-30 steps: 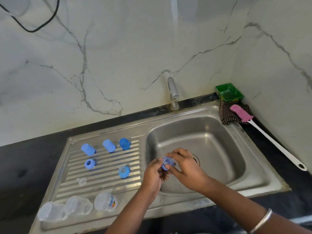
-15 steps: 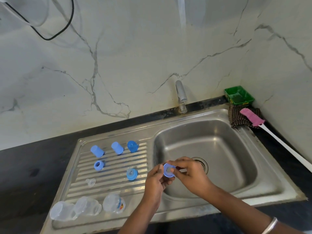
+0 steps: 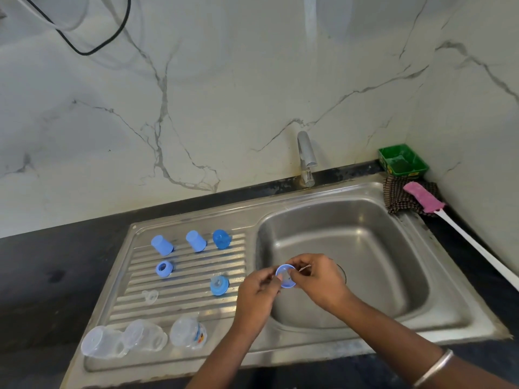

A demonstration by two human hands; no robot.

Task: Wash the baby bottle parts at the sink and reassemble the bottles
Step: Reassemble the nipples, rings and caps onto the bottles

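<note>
Both hands, left hand point(image 3: 257, 290) and right hand point(image 3: 318, 280), pinch a blue collar ring point(image 3: 286, 277) over the sink point(image 3: 393, 318); at 8 o'clock, a clear bottle point(image 3: 188, 332) bears an unreadable label.

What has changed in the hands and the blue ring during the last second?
Both hands still hold the blue ring over the sink basin, but they have turned it: its open side now faces the camera. The right hand keeps its fingers at the rim; the left hand supports it. The parts on the drainboard stayed put.

sink point(image 3: 463, 304): brushed steel | wall point(image 3: 224, 94): glossy marble | caps point(image 3: 162, 245): matt blue plastic
</note>
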